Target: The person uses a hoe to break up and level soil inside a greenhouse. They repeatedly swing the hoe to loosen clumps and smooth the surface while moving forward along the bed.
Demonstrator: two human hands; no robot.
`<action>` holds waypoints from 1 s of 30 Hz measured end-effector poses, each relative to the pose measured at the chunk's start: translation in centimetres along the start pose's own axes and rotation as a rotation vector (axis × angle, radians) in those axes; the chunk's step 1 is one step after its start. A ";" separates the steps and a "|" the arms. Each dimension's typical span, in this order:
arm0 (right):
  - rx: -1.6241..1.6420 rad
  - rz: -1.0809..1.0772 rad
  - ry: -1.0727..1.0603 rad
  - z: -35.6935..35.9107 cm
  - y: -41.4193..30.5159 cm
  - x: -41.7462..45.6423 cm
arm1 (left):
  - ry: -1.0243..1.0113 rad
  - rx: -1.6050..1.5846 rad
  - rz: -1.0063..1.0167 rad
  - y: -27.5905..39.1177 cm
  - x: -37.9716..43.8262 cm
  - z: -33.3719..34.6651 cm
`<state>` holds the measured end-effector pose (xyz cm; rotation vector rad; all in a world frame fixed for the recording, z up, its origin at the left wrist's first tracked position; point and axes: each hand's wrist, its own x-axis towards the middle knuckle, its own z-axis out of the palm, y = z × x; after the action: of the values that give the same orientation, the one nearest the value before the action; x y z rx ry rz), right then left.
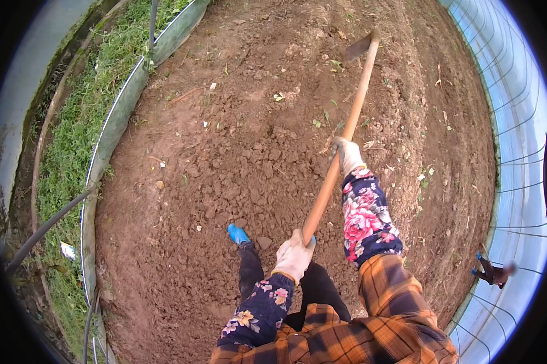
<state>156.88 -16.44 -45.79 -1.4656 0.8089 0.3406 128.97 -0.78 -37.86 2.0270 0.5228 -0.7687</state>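
Both my hands wear pale work gloves and grip the wooden handle (330,182) of a long hoe. My left hand (294,257) is closed around the near end of the handle, in front of my legs. Farther up the shaft, my right hand (347,154) holds it near the middle. The hoe's dark metal blade (359,47) is at the far end, blurred, over the brown soil; whether it touches the ground I cannot tell. Crumbly clods (264,168) of turned soil lie before me, left of the handle.
A low plastic sheet (118,113) edges the soil on the left, with green weeds (68,164) beyond it. A dark pole (48,232) slants there. At right, a ribbed plastic greenhouse wall (519,182) curves past, with another person (492,271) beside it. My blue-covered foot (238,234) stands on soil.
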 end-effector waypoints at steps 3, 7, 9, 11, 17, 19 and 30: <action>-0.002 0.087 -0.142 -1.0 17.8 -1.1 | -0.103 0.040 -0.199 -6.9 -5.4 1.9; 0.436 0.631 -0.248 -2.1 33.6 -16.7 | -0.339 0.325 -0.521 -13.9 -18.1 -2.2; 0.476 0.797 -0.241 -2.5 33.7 -23.0 | -0.377 0.361 -0.468 -19.1 -23.6 -3.2; 0.471 0.777 -0.213 -2.8 32.2 -23.4 | -0.365 0.284 -0.486 -20.8 -24.5 -3.7; 0.614 0.431 -0.371 -2.8 17.7 -19.0 | 0.125 0.336 0.080 -19.7 -15.4 0.1; 0.540 0.251 -0.369 -1.6 10.9 -17.9 | 0.171 0.296 0.148 -18.5 -10.3 1.2; 0.187 -0.307 -0.234 11.5 -14.0 -10.8 | 0.230 -0.098 0.127 0.4 2.4 -8.9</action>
<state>161.71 -4.27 -29.29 -1.3207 0.4083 0.1933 133.83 6.73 -35.53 2.0457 0.5449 -0.4284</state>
